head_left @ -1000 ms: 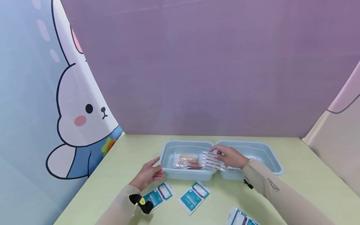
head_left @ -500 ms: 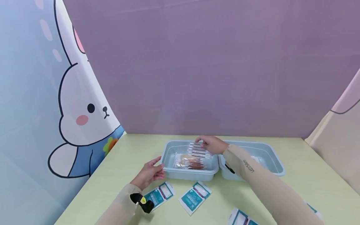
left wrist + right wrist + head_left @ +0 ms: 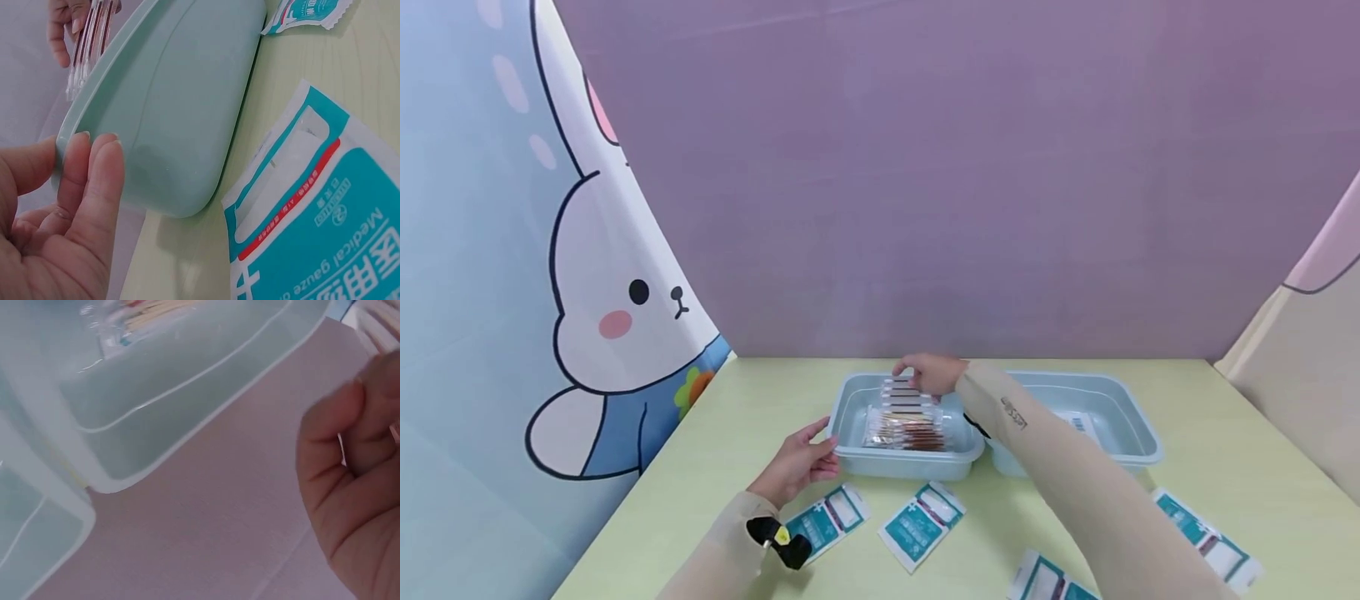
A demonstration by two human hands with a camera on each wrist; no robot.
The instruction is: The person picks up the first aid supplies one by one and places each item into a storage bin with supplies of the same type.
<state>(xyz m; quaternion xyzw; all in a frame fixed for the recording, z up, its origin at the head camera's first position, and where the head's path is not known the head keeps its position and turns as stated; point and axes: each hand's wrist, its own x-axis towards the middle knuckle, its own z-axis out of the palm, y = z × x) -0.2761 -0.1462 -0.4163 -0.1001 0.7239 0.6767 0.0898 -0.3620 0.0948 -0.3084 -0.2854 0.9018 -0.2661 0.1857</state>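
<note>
My left hand pinches the near-left rim of the left pale blue plastic basin; in the left wrist view the thumb lies on one side of the rim and the fingers on the other. Over the back of this basin, my right hand holds a clear pack of dark-stemmed cotton swabs by one end. Other swab packs, with pale and reddish-brown stems, lie on the basin's bottom. The right wrist view shows the right fingers bent, with part of the held pack cut off by the frame.
A second basin stands directly to the right, with a white barcoded packet inside. Along the front of the table lie teal-and-white gauze packets, one beside the right forearm. A purple cloth wall rises behind.
The right hand has carried its swab pack left and back, from the basins' shared edge to the left basin's rear. The left hand has kept its hold.
</note>
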